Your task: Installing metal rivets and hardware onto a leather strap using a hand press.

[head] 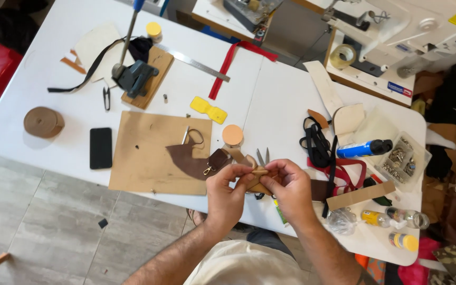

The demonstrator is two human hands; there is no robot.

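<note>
Both hands meet over the near edge of the white counter [291,105], working one small tan leather strip [257,172] between them. The left hand [227,191] has its grip narrow, thumb and forefinger pinched on the strip's left end; the right hand [290,187] pinches the right end the same way, so the piece is held up off the counter between the two sets of fingertips. Just beyond the fingers lie scissors [262,157], blades pointing toward the far side, and to the left a dark brown leather piece [188,158] with a small brass clasp [207,170] rests on a brown cutting board [149,153]. A round peach disc [233,135] sits just beyond, a black phone [101,148] lies farther left, and a blue tube [364,149] and a clear box of metal fittings [402,161] stand to the right. The strip is small and held only at its tips, so a slip of either pinch could drop it off the near edge to the floor. The scissors lie so close to the knuckles that a careless reach could catch a finger on the blades. The bottles [391,216] near the right forearm could be knocked over by a sweep of the elbow.
</note>
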